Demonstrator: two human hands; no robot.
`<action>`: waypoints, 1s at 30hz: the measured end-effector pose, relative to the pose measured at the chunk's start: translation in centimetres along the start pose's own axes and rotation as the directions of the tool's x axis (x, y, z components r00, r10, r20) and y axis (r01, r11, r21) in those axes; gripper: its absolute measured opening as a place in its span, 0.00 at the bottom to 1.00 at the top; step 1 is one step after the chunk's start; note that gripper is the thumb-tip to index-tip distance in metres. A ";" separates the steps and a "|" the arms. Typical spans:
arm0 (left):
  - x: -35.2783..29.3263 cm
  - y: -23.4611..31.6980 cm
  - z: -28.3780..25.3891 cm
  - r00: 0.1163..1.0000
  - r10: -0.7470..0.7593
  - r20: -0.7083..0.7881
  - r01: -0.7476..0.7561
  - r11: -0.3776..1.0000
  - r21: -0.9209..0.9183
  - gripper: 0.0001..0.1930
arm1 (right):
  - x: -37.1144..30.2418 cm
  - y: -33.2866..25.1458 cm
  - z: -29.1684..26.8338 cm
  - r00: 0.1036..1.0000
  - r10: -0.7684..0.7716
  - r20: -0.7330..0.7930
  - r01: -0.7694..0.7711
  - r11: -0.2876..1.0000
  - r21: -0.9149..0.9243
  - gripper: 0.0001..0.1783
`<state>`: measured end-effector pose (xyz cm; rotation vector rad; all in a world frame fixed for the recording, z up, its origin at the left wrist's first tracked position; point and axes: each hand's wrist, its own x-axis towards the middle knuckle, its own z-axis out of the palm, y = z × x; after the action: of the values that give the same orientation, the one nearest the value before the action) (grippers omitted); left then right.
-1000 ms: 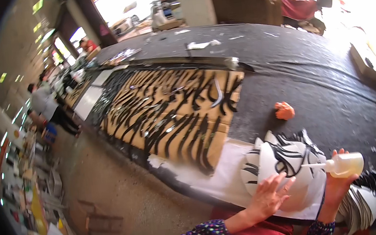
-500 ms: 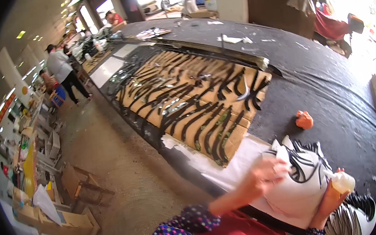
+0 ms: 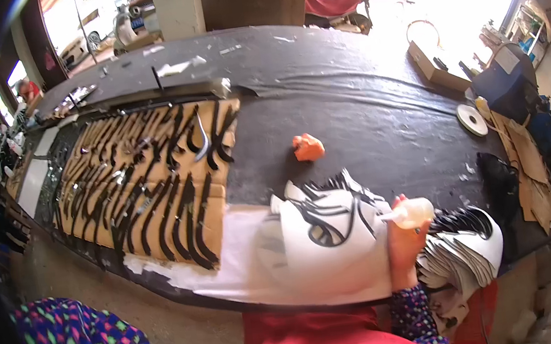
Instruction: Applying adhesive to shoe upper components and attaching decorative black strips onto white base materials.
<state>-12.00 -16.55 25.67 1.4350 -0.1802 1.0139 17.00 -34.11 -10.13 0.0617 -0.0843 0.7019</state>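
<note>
One bottle [image 3: 418,210] is grasped in the right hand [image 3: 405,250], its nozzle [image 3: 386,217] directed left, between two stacks of white pieces [image 3: 307,244] at the near side of the table [image 3: 352,117]. An orange lump [image 3: 308,147] lies beyond the left stack. Left hand: outside the view; its state cannot be told.

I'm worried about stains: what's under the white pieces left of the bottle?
A pale sheet shows past the left edge of the white pieces, on the dark table. Whatever lies beneath their middle is covered.
</note>
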 end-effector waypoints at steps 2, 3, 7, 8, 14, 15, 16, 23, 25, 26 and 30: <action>0.2 -0.7 0.7 0.999 -0.050 -0.002 0.050 0.999 0.002 0.32 | 0.1 -0.2 0.1 1.000 -0.018 -0.008 0.018 1.000 -0.009 0.39; 0.3 -1.0 0.9 0.998 -0.066 0.002 0.066 0.998 0.006 0.32 | 0.4 -0.2 0.0 0.991 0.039 0.129 -0.031 0.997 -0.065 0.39; 0.6 -1.9 1.7 0.992 -0.121 0.019 0.121 0.993 0.000 0.32 | 0.4 -0.5 -0.4 0.999 -0.009 0.036 0.014 0.992 -0.127 0.41; 0.6 -2.2 1.9 0.991 -0.132 0.015 0.132 0.991 -0.005 0.32 | 0.5 -0.6 -0.4 0.999 0.015 0.030 -0.011 0.994 -0.110 0.41; 1.4 -3.0 2.5 0.985 -0.175 0.008 0.175 0.984 -0.028 0.32 | 0.4 -0.5 -0.2 1.000 -0.022 -0.005 0.021 0.989 -0.148 0.40; 1.5 -3.0 2.6 0.982 -0.188 0.010 0.188 0.982 -0.022 0.32 | 0.3 -0.4 -0.1 1.000 0.027 0.005 -0.026 0.995 -0.095 0.40; 1.6 -3.1 2.7 0.981 -0.196 0.012 0.196 0.980 -0.021 0.32 | 0.3 -0.4 0.0 1.000 0.031 -0.007 -0.031 0.997 -0.077 0.36; 2.0 -4.3 3.4 0.976 -0.217 0.034 0.218 0.975 -0.047 0.31 | 0.2 0.1 0.4 0.997 0.005 0.083 0.020 0.957 -0.289 0.38; 2.1 -4.6 3.7 0.978 -0.205 0.049 0.207 0.977 -0.057 0.31 | 0.2 0.3 0.4 0.997 -0.052 0.059 0.069 0.930 -0.360 0.37; 2.1 -4.8 3.8 0.977 -0.209 0.051 0.212 0.975 -0.060 0.31 | 0.1 0.2 0.5 0.994 -0.022 0.103 0.059 0.927 -0.371 0.39; 2.4 -5.7 3.8 0.974 -0.221 0.047 0.225 0.970 -0.091 0.31 | 0.4 0.2 0.3 0.993 0.021 0.120 0.018 0.949 -0.315 0.43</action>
<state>-5.08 -17.73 23.89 1.3533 -0.0902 0.7847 17.14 -33.79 -9.76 -0.2029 -0.3134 0.6790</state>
